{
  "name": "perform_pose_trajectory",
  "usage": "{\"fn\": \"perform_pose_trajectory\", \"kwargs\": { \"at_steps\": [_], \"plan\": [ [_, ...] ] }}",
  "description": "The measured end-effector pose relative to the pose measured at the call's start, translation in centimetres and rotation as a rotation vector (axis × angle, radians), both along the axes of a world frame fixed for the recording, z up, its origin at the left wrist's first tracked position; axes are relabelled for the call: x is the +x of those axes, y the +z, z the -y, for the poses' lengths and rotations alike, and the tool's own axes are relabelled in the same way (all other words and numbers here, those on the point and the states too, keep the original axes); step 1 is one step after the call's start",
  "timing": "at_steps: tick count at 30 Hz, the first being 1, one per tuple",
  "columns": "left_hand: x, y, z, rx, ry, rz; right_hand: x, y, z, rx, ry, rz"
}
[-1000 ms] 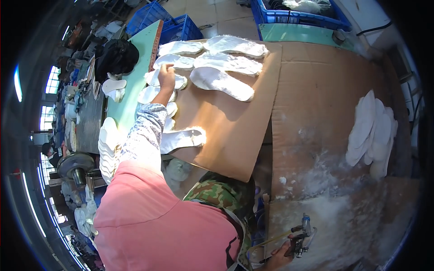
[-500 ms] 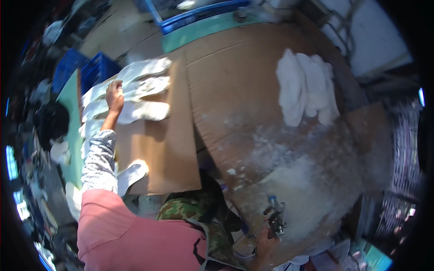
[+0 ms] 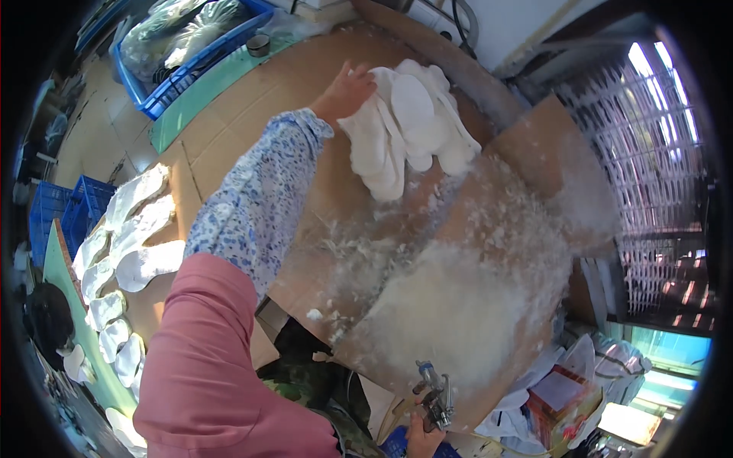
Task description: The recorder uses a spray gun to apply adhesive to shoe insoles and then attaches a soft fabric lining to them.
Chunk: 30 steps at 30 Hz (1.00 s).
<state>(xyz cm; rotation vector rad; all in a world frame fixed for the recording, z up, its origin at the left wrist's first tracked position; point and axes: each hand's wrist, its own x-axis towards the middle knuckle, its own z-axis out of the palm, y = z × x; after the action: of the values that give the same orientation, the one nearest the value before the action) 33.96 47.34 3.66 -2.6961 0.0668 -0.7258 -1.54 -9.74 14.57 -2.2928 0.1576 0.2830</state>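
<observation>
My left hand (image 3: 347, 91) reaches to the far middle of the table, at the upper left edge of a pile of white insoles (image 3: 412, 107). Its fingers are partly spread and slightly bent against the pile; no insole is lifted. Low in the view, my right hand (image 3: 424, 439) is wrapped round a metal spray gun (image 3: 435, 397), its blue-tipped end pointing up and away. More insoles (image 3: 149, 263) lie laid out on the left side, several of them in sunlight.
Brown cardboard (image 3: 252, 153) covers the table, with a pale patch of dried overspray (image 3: 443, 313) in the middle. A blue crate (image 3: 153, 99) of plastic bags and a small cup (image 3: 258, 46) stand far left. A woven wall (image 3: 649, 183) rises at the right.
My left hand has left the laid-out insoles on the left and come to the insole pile. The view has turned right. The spray gun stays in my right hand.
</observation>
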Motion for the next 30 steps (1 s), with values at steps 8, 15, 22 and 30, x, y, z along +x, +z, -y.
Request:
{"fn": "perform_pose_trajectory", "kwargs": {
  "at_steps": [8,15,22,30],
  "plan": [
    [-3.4,13.8,10.5,-0.638,-0.304,-0.545,1.2,0.9,6.1,0.126,-0.110,-0.145],
    [-10.2,23.1,31.8,-1.644,-0.524,-0.929,-1.0,1.4,14.7,0.143,-0.044,-0.036],
    [-17.6,10.6,45.4,-1.545,-0.527,-0.817,-3.4,3.2,22.2,0.211,-0.077,0.012],
    [-25.7,1.6,51.5,-1.094,-0.010,-0.469,-4.0,2.7,25.3,0.212,-0.036,-0.076]
  ]
}}
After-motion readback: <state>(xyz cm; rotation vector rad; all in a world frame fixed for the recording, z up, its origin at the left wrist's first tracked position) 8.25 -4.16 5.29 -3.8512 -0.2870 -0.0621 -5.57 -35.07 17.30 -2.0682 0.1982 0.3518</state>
